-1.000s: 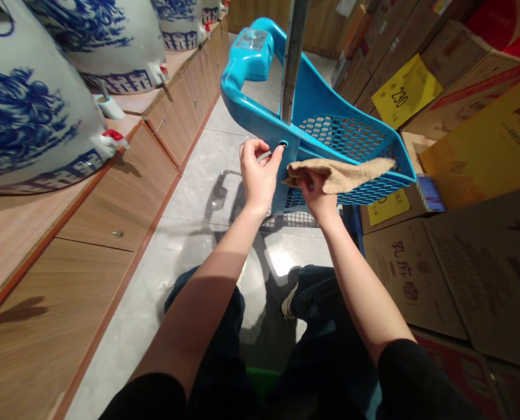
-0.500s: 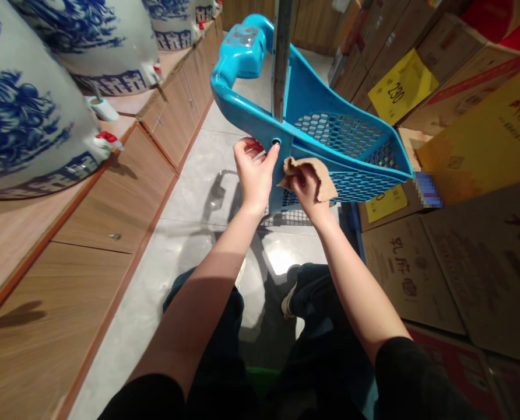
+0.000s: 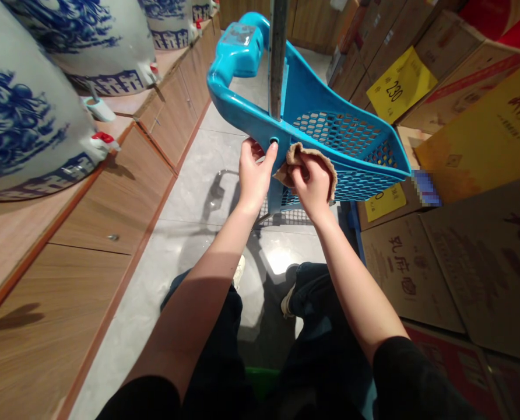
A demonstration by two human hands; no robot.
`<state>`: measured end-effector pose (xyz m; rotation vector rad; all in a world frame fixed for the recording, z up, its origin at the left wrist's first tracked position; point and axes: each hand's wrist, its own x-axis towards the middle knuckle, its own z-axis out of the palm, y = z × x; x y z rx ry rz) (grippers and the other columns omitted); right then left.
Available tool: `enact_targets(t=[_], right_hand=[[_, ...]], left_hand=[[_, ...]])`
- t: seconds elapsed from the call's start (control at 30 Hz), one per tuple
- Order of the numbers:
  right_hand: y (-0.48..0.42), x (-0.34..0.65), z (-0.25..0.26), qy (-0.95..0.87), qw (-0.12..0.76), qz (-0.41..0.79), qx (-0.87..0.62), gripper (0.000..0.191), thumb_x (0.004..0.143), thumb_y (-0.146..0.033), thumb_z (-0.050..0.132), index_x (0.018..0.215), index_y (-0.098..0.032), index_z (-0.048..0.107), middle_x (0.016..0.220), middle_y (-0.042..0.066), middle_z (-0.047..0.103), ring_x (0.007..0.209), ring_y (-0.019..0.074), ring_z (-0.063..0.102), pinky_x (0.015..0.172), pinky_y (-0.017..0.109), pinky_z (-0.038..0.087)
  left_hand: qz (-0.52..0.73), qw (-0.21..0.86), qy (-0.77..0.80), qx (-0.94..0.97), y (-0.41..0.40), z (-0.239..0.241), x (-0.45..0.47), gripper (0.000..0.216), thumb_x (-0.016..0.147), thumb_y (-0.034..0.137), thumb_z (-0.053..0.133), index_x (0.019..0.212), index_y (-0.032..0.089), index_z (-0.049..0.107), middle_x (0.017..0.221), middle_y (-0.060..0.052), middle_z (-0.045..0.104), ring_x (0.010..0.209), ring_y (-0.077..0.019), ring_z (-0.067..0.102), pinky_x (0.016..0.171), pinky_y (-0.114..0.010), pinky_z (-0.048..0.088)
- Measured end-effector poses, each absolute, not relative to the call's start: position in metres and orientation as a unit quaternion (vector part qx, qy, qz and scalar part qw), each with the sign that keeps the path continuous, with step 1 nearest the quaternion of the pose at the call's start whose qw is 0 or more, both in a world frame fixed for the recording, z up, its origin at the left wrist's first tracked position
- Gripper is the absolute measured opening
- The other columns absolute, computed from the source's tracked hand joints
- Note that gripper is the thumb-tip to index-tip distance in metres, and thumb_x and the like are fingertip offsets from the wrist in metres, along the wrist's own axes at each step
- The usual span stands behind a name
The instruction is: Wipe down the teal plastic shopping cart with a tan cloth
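Observation:
In front of me is a blue plastic shopping basket (image 3: 306,125) with mesh sides and a thick looped handle (image 3: 229,96). My left hand (image 3: 256,175) grips the edge of its near panel, thumb on the front close to a small round hole and fingers partly hidden behind. My right hand (image 3: 310,181) is closed on a crumpled brown cloth (image 3: 297,154) and presses it against the same panel, just right of my left hand. A grey metal bar (image 3: 278,58) rises upright at the basket's near side.
Large blue-and-white ceramic jars (image 3: 19,128) with red-handled taps line a wooden cabinet (image 3: 94,227) on the left. Stacked cardboard boxes (image 3: 411,268) with yellow price signs (image 3: 400,84) stand close on the right. Grey tiled floor (image 3: 190,192) runs between them.
My right hand has moved slightly up with the cloth, which is now bunched differently around the fingers. My left hand keeps nearly the same place on the panel.

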<state>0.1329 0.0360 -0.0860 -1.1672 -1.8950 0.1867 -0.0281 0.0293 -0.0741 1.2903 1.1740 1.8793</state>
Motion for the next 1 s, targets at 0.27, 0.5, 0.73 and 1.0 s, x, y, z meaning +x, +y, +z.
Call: enact_targets(t=[0.27, 0.5, 0.73, 1.0], right_hand=[[0.030, 0.126, -0.080, -0.741, 0.422, 0.119, -0.508, 0.028, 0.097, -0.022, 0.057, 0.115, -0.021, 0.078, 0.113, 0.012, 0.085, 0.103, 0.0296, 0.077, 0.103, 0.044, 0.063], [0.031, 0.122, -0.089, -0.713, 0.462, 0.127, -0.512, 0.029, 0.098, -0.027, 0.060, 0.117, -0.020, 0.081, 0.114, 0.014, 0.085, 0.110, 0.0321, 0.078, 0.107, 0.048, 0.062], [0.027, 0.121, -0.088, -0.719, 0.468, 0.133, -0.496, 0.035, 0.097, -0.026, 0.057, 0.121, -0.020, 0.082, 0.119, 0.013, 0.085, 0.111, 0.0295, 0.077, 0.107, 0.045, 0.063], [0.031, 0.118, -0.093, -0.675, 0.464, 0.222, -0.529, 0.032, 0.091, -0.027, 0.058, 0.108, -0.015, 0.083, 0.094, 0.010, 0.084, 0.093, 0.0283, 0.076, 0.097, 0.045, 0.065]], left_hand=[[0.699, 0.291, 0.439, 0.484, 0.028, -0.071, -0.033, 0.050, 0.094, 0.066, 0.083, 0.115, 0.026, 0.063, 0.113, -0.007, 0.079, 0.113, -0.0231, 0.080, 0.102, -0.037, 0.066], [0.701, 0.291, 0.427, 0.491, 0.030, -0.071, -0.038, 0.057, 0.089, 0.073, 0.085, 0.112, 0.024, 0.064, 0.109, -0.007, 0.080, 0.107, -0.0227, 0.081, 0.098, -0.037, 0.067], [0.692, 0.297, 0.419, 0.507, 0.029, -0.067, -0.047, 0.065, 0.082, 0.081, 0.085, 0.105, 0.025, 0.064, 0.099, -0.005, 0.080, 0.097, -0.0220, 0.082, 0.089, -0.034, 0.069], [0.675, 0.242, 0.470, 0.516, 0.027, -0.068, -0.050, 0.047, 0.092, 0.066, 0.086, 0.098, 0.026, 0.063, 0.090, -0.002, 0.078, 0.091, -0.0207, 0.081, 0.090, -0.033, 0.068]])
